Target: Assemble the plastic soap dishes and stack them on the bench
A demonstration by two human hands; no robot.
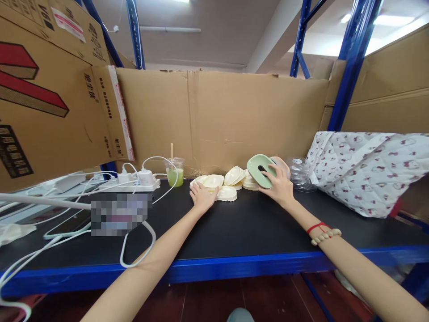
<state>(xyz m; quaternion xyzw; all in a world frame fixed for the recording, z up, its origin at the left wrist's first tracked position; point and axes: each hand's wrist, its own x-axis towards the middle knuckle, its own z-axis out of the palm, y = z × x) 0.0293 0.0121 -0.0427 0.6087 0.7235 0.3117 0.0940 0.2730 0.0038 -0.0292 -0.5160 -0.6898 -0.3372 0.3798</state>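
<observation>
My right hand (279,185) grips a rounded green lid-like piece (254,172) with a dark oval slot in its middle, tilted up off the black tabletop. Behind it, partly covered by my fingers, shows a similar pink piece (284,164); whether I touch that one I cannot tell. On the left, my left hand (203,197) lies with fingers spread on a cluster of cream shallow bowls (214,180). One cream bowl (228,193) sits just in front of these. More cream bowls (234,175) lean in a stack between my hands.
A cup of green drink (179,176) with a straw stands behind my left hand. Power strips (147,179) and white cables spread over the left side. Clear plastic containers (299,174) and a quilted patterned bag (365,174) are at the right. Cardboard (241,116) walls the back.
</observation>
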